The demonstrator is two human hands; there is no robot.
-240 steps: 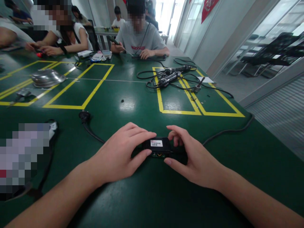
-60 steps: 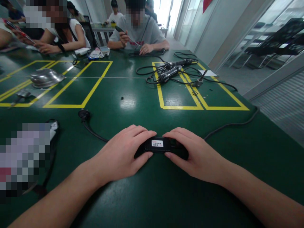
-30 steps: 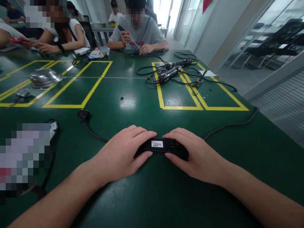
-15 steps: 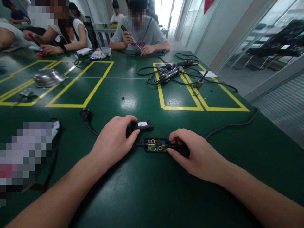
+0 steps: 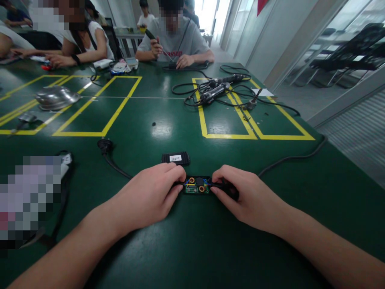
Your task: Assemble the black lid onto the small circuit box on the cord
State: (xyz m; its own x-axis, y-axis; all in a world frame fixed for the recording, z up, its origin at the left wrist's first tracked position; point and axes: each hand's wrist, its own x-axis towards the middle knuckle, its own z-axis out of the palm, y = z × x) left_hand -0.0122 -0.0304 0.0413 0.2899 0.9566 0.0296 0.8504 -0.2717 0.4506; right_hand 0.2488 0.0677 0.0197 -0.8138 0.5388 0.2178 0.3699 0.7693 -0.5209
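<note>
Mid-frame, we see an open black case [image 5: 197, 194] on the green bench [image 5: 192, 249], its circuit board [image 5: 191, 188] bare. Our left hand [image 5: 148, 190] pinches narrowly on the left cord [image 5: 178, 183] at the case's edge; our right hand [image 5: 240, 192] closes around the right cord [image 5: 221, 185]. Just above, we find the labelled cover [image 5: 177, 158]; left of centre, a black plug [image 5: 105, 146]; upper right, electric screwdrivers [image 5: 213, 94].

red lettering [image 5: 175, 53], "assup" legible, on gray short-sleeved t-shirt [image 5: 192, 39], first part unclear; white label [image 5: 175, 158] on black ribbed cover [image 5: 185, 157], print too small to read.
</note>
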